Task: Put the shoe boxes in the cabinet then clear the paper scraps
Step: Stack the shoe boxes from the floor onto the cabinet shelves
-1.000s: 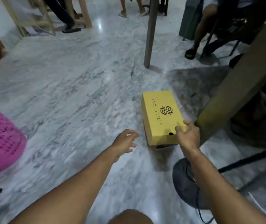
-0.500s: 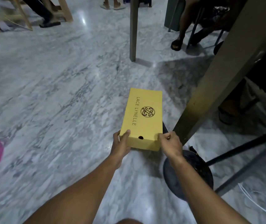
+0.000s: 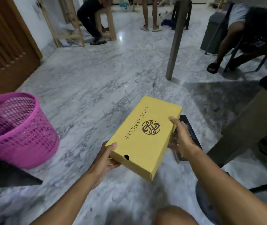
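Gripping the yellow rectangular cardboard shoe box [image 3: 143, 137] with both hands, you hold it clear of the grey-veined marble floor [image 3: 87, 88], tilted so its far end points up and to the right. Your left hand [image 3: 106, 159] is wrapped around the near left corner, thumb on the lid and fingers curled beneath, just beside the round finger hole in the end panel. Your right hand [image 3: 180, 138] clamps the long right edge, thumb on the lid and fingers underneath. The lid, printed "LACE LYNELLE" with a dark brown round emblem, faces up. Directly below your right hand a dark flat rectangular object [image 3: 189, 127] shows past the box edge; what it is cannot be determined. To the left of your left hand, well apart, stands a pink plastic mesh wastebasket [image 3: 15, 132]. Beyond your right hand rises an olive-brown table leg [image 3: 175, 38].
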The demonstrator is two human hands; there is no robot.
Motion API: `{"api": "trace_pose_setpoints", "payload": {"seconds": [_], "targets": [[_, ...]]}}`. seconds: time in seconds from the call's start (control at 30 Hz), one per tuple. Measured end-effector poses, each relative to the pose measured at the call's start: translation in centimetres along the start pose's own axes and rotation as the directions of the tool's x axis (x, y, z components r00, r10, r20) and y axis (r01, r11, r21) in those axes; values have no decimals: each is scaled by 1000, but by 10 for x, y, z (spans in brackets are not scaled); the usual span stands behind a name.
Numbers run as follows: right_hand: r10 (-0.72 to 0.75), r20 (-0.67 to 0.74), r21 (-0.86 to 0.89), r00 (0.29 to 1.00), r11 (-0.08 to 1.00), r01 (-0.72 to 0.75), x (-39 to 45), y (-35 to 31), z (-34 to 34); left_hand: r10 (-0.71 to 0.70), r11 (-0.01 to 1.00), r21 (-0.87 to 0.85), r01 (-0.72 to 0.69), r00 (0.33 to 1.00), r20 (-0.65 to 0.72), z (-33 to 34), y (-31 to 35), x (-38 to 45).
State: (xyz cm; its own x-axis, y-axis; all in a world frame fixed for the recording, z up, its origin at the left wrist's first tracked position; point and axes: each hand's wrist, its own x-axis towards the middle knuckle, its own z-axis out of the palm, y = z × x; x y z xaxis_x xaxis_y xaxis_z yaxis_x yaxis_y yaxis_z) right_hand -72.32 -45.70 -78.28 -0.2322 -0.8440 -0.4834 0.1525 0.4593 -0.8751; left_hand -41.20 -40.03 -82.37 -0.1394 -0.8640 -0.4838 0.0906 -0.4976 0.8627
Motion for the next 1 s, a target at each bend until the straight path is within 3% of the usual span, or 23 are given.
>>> {"api": "trace_pose_setpoints", "payload": {"seconds": [0.23, 0.33, 0.53, 0.73, 1.0], "targets": [[-143, 212, -147, 967, 973, 176, -56, -43, 103, 85, 994, -61, -90, 993, -84, -85, 44, -95], [-182, 346, -184, 921, 949, 257, -94, -52, 142, 133, 974, -163, -154, 982, -131, -119, 65, -129], [-218, 578, -182, 786, 905, 385, -186, -46, 213, 225, 965, -70, -251, 939, -261, -169, 87, -220], [-191, 768, -140, 611, 881, 452, -269, -22, 286, 423, 906, 172, -386, 824, -377, -218, 72, -328], [-101, 932, -74, 347, 887, 457, -353, -13, 364, 484, 851, 161, -499, 631, -606, -277, 74, -437]]}}
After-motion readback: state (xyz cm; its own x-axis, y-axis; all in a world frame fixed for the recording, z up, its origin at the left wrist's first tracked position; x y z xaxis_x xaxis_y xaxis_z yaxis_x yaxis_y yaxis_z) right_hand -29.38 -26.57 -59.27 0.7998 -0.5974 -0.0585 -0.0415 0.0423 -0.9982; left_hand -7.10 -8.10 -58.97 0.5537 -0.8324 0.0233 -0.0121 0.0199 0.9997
